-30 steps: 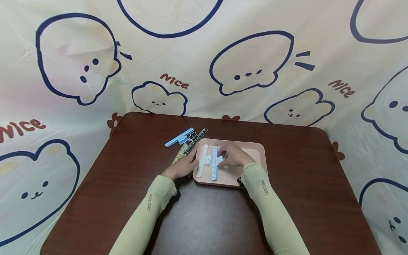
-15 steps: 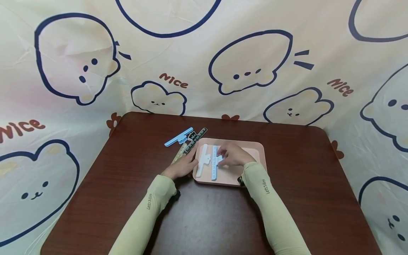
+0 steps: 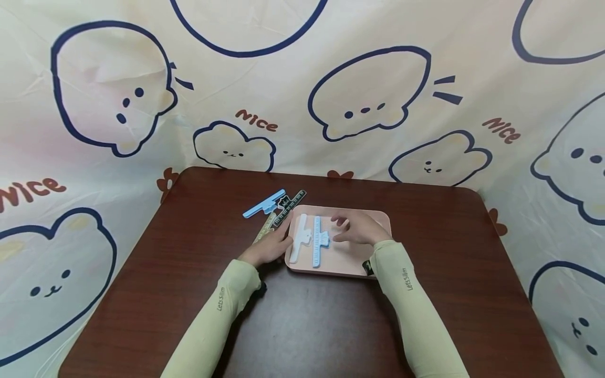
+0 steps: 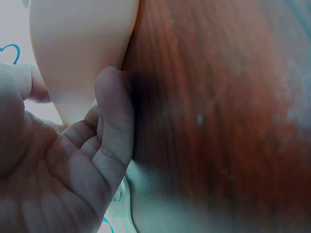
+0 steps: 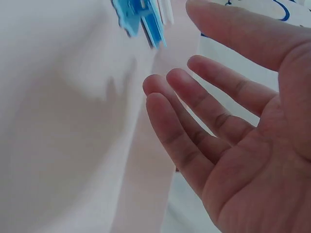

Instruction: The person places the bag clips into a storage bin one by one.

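Observation:
On the pink tray (image 3: 347, 261) a white ruler clip (image 3: 300, 239) and a light blue ruler clip (image 3: 317, 247) lie side by side. My left hand (image 3: 268, 247) holds the tray's left edge; in the left wrist view its thumb and fingers are on either side of the tray wall (image 4: 87, 39). Above the tray, just right of the blue clip, my right hand (image 3: 361, 229) has its fingers loosely bent and holds nothing. The right wrist view shows a gap between those fingertips and the blue clip (image 5: 132, 17).
Left of the tray, a blue clip (image 3: 262, 205), a black ruler clip (image 3: 290, 208) and a yellowish ruler clip (image 3: 265, 228) lie close together, the yellowish one partly behind my left hand. All rest on the dark brown table (image 3: 189, 252), with a cartoon-printed cloth (image 3: 293, 89) behind.
My right hand has let go of the light blue clip and moved a little to the right. The clip stays on the tray, and my left hand has stayed at the tray's edge.

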